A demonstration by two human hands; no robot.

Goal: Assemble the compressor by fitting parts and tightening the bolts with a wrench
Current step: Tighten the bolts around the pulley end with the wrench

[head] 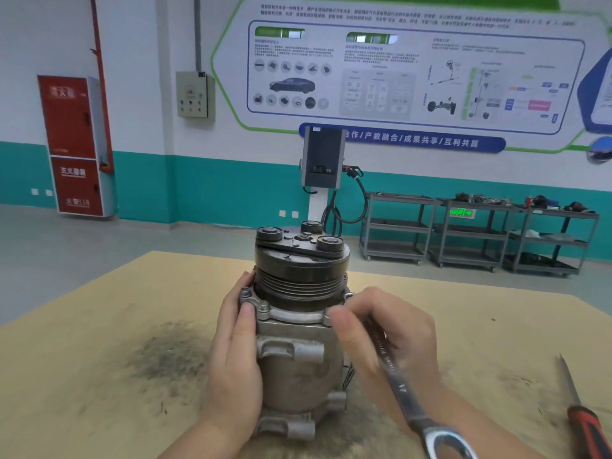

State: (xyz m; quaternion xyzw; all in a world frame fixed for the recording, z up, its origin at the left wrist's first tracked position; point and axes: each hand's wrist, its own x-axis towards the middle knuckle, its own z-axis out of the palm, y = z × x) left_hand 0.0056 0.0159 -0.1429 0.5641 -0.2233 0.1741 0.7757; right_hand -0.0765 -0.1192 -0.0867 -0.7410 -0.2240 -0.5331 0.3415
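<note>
Left hand [236,352] wrapped round compressor [299,329], thumb on flange, steadying. Right hand [381,339] gripping wrench [402,389], head at flange bolt [348,295], blurred. Compressor upright mid-table [99,326], nearer front edge. Advice: seat wrench squarely, brace body, short pulls. Screwdriver [583,415] by right edge. Wrench marked "17"; other stamping unreadable. Wall banner Chinese: "合作/产教融合/成果共享/互利共赢".

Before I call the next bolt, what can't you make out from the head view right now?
- Wrench working end: hidden behind the blurred right hand.
- Bolts on the compressor far side: hidden by its pulley.
- Left hand fingers: behind the body.
- Screwdriver handle: cut off by the frame edge.
</note>
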